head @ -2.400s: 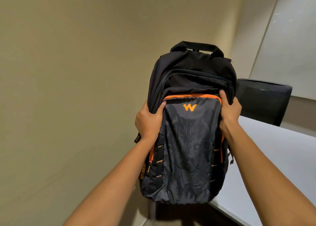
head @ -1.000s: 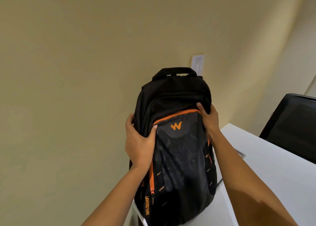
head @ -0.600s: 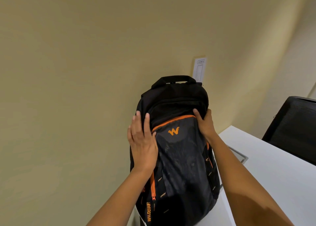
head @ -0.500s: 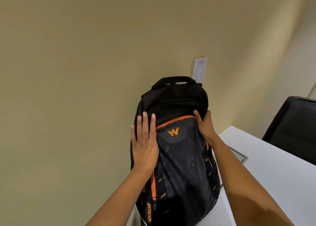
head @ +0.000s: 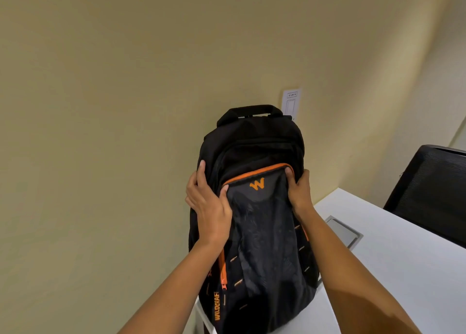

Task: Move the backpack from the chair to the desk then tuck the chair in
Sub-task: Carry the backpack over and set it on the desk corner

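The backpack [head: 254, 222], black and grey with orange zips and an orange W logo, stands upright on the left end of the white desk [head: 393, 278], its back toward the beige wall. My left hand [head: 209, 207] wraps the bag's left side near the top of the front pocket. My right hand [head: 298, 192] grips the right side at the same height, thumb on the orange zip. A black mesh chair [head: 431, 195] stands behind the desk at the right edge of view. The bag's bottom is cut off by the frame.
A grey cable hatch [head: 344, 230] is set into the desk just right of the bag. A white label [head: 291, 104] is stuck on the wall behind the bag's handle. The desk's left edge lies under the bag.
The backpack has come down from mid-air onto the desk's left end. My left hand went flat on the bag half a second ago and has now curled around its side again.
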Action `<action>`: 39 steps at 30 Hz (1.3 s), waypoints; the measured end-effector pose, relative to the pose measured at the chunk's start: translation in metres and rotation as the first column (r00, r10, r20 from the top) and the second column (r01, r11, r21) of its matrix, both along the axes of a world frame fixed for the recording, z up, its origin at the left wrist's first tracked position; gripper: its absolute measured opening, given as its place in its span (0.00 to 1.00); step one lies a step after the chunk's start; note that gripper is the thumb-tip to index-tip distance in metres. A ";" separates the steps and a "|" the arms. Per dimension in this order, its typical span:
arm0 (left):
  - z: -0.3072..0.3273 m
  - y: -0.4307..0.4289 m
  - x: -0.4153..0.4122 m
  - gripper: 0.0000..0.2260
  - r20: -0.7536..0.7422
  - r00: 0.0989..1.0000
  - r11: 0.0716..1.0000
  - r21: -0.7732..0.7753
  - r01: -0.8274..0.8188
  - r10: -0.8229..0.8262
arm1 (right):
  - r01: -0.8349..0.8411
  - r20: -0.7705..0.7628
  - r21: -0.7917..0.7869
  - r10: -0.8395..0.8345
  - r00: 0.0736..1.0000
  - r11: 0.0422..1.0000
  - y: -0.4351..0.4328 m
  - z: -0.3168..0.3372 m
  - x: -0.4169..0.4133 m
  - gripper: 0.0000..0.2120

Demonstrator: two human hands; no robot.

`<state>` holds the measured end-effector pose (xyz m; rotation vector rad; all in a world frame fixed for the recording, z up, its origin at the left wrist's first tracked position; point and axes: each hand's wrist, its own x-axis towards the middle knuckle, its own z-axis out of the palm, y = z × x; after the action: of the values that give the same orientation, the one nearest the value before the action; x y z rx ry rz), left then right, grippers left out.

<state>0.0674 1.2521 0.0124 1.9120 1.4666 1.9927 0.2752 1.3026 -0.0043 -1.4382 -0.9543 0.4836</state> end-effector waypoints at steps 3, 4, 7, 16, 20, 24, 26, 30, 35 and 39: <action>0.006 0.005 0.004 0.35 -0.036 0.999 0.999 0.043 -0.006 0.008 | 0.025 -0.006 0.039 -0.025 1.000 0.999 0.002 0.002 0.005 0.23; 0.006 0.005 0.006 0.35 -0.047 0.999 0.999 0.034 -0.011 0.013 | 0.023 0.007 0.030 -0.023 1.000 0.999 0.002 0.000 0.008 0.23; -0.003 0.004 0.007 0.36 -0.119 0.991 0.997 -0.025 -0.071 0.067 | -0.024 0.095 -0.044 0.028 0.995 0.999 -0.002 -0.009 0.018 0.26; -0.033 -0.012 0.012 0.34 -0.588 0.791 0.985 0.085 -0.152 0.172 | -0.038 0.316 -0.074 0.060 0.947 0.997 -0.025 -0.029 0.011 0.34; -0.044 -0.014 0.012 0.30 -0.756 0.637 0.986 0.066 -0.154 0.150 | 0.009 0.382 -0.189 0.065 0.922 0.982 -0.044 -0.051 0.004 0.39; -0.050 -0.013 0.005 0.27 -0.847 0.508 0.978 0.056 -0.203 0.154 | 0.053 0.514 -0.313 0.122 0.849 0.948 -0.065 -0.068 -0.007 0.42; -0.058 -0.014 0.000 0.27 -0.879 0.466 0.976 0.001 -0.216 0.104 | 0.073 0.550 -0.366 0.153 0.821 0.928 -0.077 -0.077 -0.012 0.43; -0.078 -0.026 -0.012 0.27 -0.933 0.359 0.981 -0.067 -0.184 0.004 | 0.120 0.615 -0.514 0.267 0.742 0.850 -0.104 -0.096 -0.021 0.40; -0.096 -0.054 -0.029 0.27 -0.935 0.322 0.977 -0.188 -0.095 -0.149 | 0.208 0.677 -0.524 0.256 0.689 0.826 -0.148 -0.108 -0.037 0.37; -0.103 -0.075 -0.045 0.26 -0.908 0.309 0.954 -0.301 -0.012 -0.283 | 0.318 0.740 -0.493 0.198 0.643 0.810 -0.185 -0.106 -0.061 0.38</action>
<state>0.0227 1.1774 -0.0901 3.0941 1.4051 0.3227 0.2145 1.1173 -0.1104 -2.3514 -1.5069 0.0598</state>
